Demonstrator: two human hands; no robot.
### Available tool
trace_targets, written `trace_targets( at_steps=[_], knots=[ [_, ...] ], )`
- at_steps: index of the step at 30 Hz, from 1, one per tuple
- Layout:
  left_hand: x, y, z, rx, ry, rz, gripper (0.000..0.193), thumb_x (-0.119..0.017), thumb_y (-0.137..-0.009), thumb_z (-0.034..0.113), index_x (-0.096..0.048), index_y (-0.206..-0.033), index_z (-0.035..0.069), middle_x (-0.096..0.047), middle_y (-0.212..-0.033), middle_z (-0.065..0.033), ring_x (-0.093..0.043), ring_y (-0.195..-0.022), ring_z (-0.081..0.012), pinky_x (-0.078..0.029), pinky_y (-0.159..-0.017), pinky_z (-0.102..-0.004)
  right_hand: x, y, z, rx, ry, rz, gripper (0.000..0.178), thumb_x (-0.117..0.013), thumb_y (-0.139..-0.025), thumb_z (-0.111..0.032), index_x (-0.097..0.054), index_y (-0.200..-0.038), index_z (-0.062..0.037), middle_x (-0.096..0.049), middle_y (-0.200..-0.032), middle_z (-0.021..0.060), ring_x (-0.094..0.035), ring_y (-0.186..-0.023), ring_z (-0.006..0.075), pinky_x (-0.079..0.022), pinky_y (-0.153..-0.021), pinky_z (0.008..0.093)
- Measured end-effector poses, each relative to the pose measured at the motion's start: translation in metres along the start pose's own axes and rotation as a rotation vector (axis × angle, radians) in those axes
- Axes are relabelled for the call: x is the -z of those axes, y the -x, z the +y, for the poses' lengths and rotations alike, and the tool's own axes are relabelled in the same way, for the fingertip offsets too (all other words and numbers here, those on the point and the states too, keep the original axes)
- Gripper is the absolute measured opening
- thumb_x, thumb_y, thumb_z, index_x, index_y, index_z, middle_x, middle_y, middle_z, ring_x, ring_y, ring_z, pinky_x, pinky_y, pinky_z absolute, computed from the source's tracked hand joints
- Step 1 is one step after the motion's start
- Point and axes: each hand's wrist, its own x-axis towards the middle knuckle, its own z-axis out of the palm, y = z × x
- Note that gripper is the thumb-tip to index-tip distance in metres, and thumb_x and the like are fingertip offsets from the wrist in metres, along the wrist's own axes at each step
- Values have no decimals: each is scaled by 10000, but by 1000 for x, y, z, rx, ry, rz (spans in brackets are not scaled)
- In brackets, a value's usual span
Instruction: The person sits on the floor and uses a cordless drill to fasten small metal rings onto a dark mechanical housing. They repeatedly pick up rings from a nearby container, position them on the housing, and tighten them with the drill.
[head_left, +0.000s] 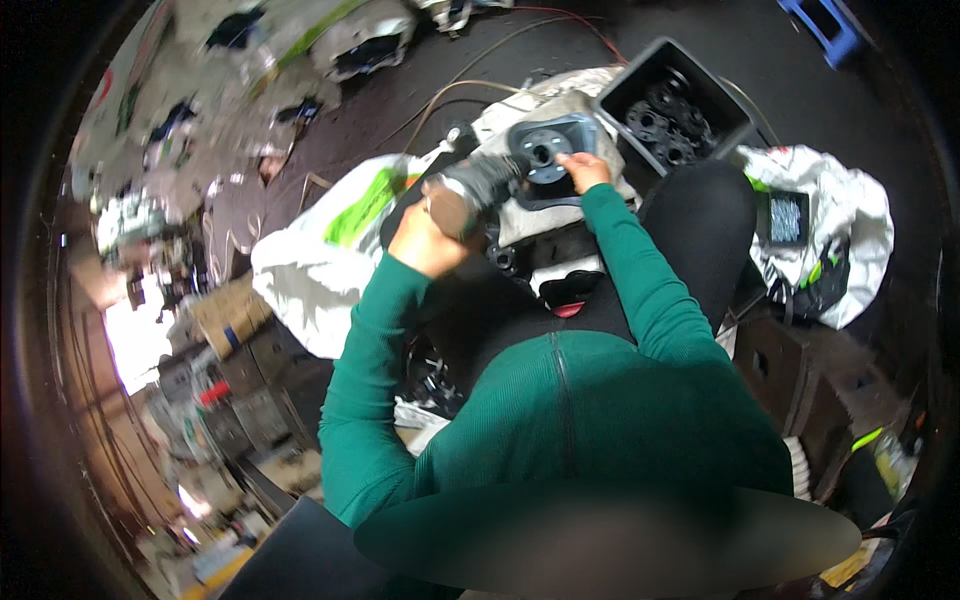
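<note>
My left hand (425,242) is closed around a dark power screwdriver (482,188), blurred by motion. Its front end points right, at the centre of a round grey part (543,168). That part sits within a squarish grey housing (590,130), which rests on a pale cloth (520,227) by my knees. At the right side of the round part, my right hand (588,172) has thumb and fingers closed together at its edge. Whether the fingers pinch the rim or a small piece there cannot be made out.
A grey bin (738,130) of dark round parts stands beyond my right knee. Farther right, a small black box (787,218) of small metal pieces lies on a white sack (868,200). Another white sack (305,285) is at left. Cables (440,92) cross the floor behind.
</note>
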Motion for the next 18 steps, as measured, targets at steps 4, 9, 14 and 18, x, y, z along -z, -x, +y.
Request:
trace_targets(
  at_steps=[4,9,14,18],
  knots=[
    [-19,106,32,144,324,-52,693,-661,-640,93,-395,-1279,135,-591,-1054,-152,-585,-961,-328,-487,-799,-400,17,25,-44,38,3,-18,411,-755,-696,-326,-645,-907,9,-631,-805,48,-551,-698,120,-442,-663,259],
    [-85,190,49,435,193,-273,704,-666,-678,185,-359,-1312,180,-576,-1067,-159,-607,-861,-335,-498,-724,-435,-6,120,-147,355,-159,-415,106,-672,-800,-146,-647,-858,-61,-542,-671,-62,-400,-541,3,-301,-476,169],
    [-107,199,48,355,176,48,586,-638,-703,298,-449,-1238,150,-598,-886,-140,-606,-766,-341,-486,-654,-447,-109,237,-173,694,149,-1012,207,-685,-778,-156,-638,-896,7,-638,-788,41,-589,-738,112,-462,-672,251],
    [-110,201,46,358,257,-52,484,-588,-711,310,-550,-1148,105,-621,-983,-160,-609,-900,-308,-471,-801,-398,-207,301,-113,969,446,-1416,265,-690,-749,-249,-630,-846,-9,-605,-775,153,-593,-715,307,-476,-643,365]
  ],
)
